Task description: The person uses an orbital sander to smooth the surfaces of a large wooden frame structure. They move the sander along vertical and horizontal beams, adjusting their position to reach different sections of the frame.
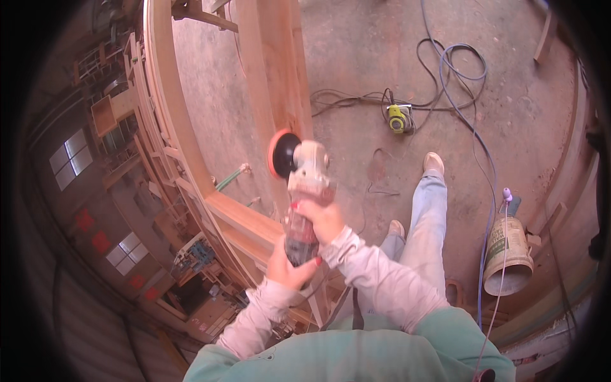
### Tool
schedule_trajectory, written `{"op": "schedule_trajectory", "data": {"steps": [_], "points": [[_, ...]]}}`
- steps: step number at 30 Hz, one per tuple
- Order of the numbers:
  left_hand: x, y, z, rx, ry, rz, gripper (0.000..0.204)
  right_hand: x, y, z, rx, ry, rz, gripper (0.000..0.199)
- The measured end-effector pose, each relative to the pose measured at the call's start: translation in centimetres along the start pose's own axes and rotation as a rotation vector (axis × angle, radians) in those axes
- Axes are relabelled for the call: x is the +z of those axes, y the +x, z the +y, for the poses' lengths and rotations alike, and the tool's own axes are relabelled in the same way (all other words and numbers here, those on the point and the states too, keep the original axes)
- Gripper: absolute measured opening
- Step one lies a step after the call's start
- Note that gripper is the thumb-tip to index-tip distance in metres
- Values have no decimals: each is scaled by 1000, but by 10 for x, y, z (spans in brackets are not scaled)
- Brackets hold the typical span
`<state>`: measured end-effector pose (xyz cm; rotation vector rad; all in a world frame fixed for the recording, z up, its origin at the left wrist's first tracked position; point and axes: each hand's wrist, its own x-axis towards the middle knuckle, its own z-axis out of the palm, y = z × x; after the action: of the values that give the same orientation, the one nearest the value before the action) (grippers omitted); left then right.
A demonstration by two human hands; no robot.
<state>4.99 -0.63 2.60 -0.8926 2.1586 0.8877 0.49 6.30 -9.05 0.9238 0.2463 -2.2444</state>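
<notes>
Both my hands are wrapped round a worn, dusty angle grinder (304, 219) fitted with a sanding disc. My left hand (289, 266) grips the rear end of its body, and my right hand (323, 219) closes on the body nearer the head. The round disc (284, 154), black-backed with an orange-red edge, stands on its side against or very close to a wide wooden board (264, 83). Whether it touches the wood I cannot tell. Reddish grain shows on the board beside the disc.
Long boards of a wooden frame (181, 127) run along the left, with a green clamp bar (232, 177) between them. On the concrete floor lie a yellow-green power tool (399, 119), looped cables and a blue hose (468, 121). At right is a pale bucket (509, 254).
</notes>
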Motion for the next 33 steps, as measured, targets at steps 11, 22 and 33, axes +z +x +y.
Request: {"op": "schedule_trajectory", "data": {"steps": [11,22,33], "points": [[3,-7,-2,-24,5,10,58,-7,2,7,41,9,-24,27],[0,9,16,50,-6,20,61,3,20,-10,-52,-37,-64,28],[8,-8,17,-13,-58,-9,62,-11,6,7,122,-5,-16,24]]}}
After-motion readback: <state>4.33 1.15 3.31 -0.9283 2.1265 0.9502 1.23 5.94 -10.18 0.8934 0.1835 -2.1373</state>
